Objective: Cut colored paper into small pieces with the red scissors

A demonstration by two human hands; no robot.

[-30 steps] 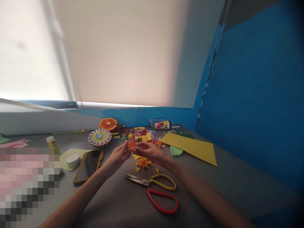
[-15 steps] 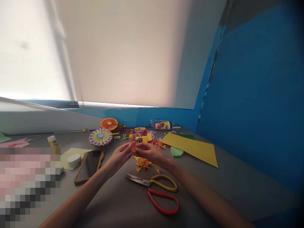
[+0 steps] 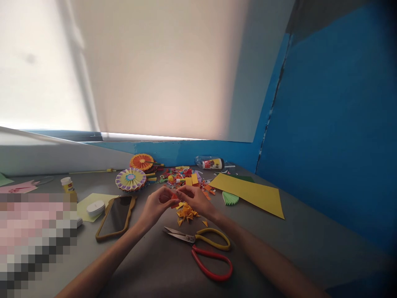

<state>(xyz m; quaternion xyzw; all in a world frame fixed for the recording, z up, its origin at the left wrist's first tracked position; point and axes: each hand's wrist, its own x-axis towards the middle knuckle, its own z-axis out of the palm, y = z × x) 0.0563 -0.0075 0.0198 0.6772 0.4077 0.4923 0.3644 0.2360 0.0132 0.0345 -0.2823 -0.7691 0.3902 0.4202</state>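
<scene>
Paper (image 3: 175, 202), a small orange piece, is pinched between the fingertips of your left hand (image 3: 159, 203) and right hand (image 3: 196, 200), close together above the grey table (image 3: 145, 265). Folded yellow-orange pieces (image 3: 187, 212) lie just below; nearer you, scissors (image 3: 188, 237) rest with blades slightly parted. A phone (image 3: 116, 216) lies left of your hands.

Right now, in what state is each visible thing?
Orange paper: pinched between left hand and right hand
Scissors: blades slightly open
Phone: face up, screen dark
Labelled bottle: on its side
White-capped container: upright, capped
White case: apparently closed
Yellow sheet: unfolded
Green paper: pleated
Rosettes: pleated
</scene>
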